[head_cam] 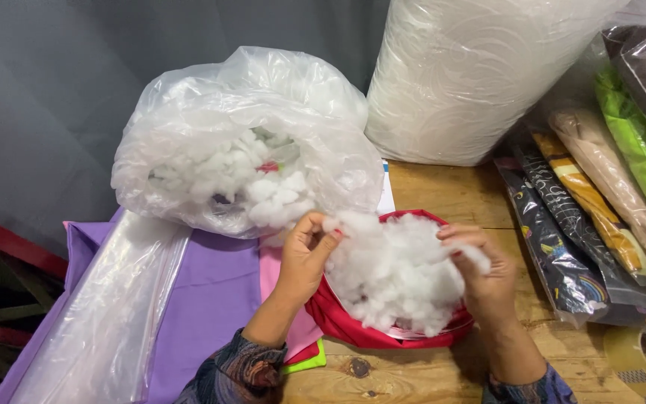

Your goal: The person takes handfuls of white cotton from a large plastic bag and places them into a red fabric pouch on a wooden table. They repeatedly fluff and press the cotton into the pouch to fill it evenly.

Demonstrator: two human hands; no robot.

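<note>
Pinching white stuffing (394, 269) — left hand (302, 258), right hand (484, 280).

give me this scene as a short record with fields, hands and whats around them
left hand: pinching white stuffing
right hand: gripping the stuffing's right side
stuffing: piled in a red fabric cover
behind: open clear bag of stuffing
left: purple cloth
right: packaged fabrics
surface: wooden table

A wooden table (443, 374) stands against a grey curtain wall (54, 90).
</note>
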